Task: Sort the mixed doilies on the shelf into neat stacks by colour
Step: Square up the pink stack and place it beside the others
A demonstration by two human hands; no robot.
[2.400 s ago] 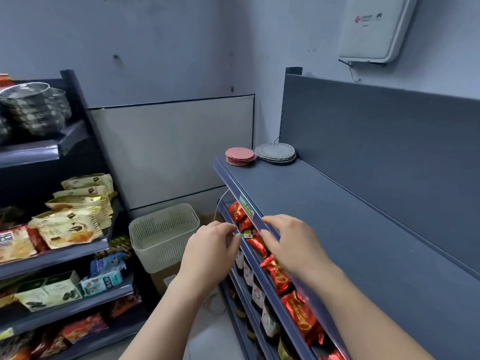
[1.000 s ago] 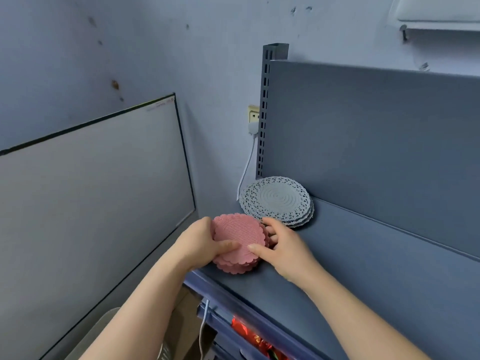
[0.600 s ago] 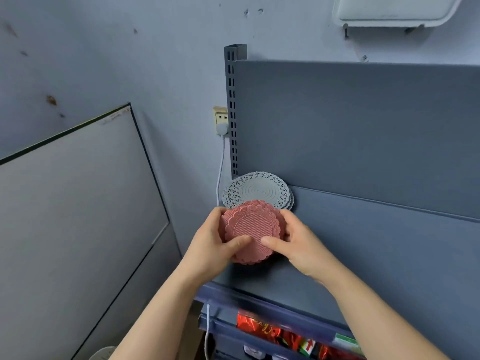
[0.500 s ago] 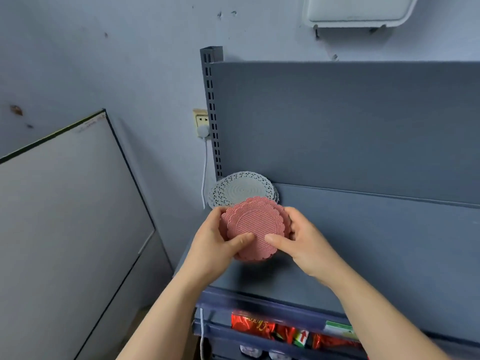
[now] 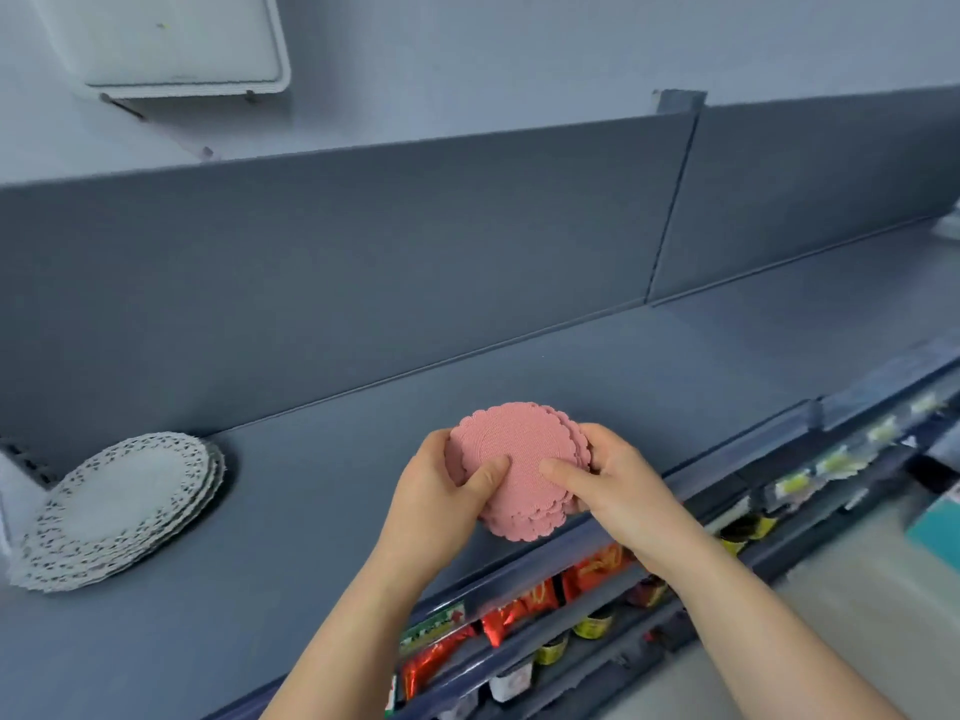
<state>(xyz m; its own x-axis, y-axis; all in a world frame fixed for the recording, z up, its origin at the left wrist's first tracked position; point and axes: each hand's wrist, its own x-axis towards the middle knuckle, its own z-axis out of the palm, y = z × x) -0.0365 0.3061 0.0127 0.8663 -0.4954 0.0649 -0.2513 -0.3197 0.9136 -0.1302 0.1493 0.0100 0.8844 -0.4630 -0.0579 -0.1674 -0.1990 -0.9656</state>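
Left hand and right hand pinch pink doily stack over shelf front edge; square scalloped edges before setting down.

Before the shelf, the left hand and right hand were bare, both forearms uncovered along their visible length.

The left forearm and right forearm rise bare from below and converge. The left hand and right hand face each other, gripping the pink doilies between them, fingers curled behind, thumbs pressed on top.
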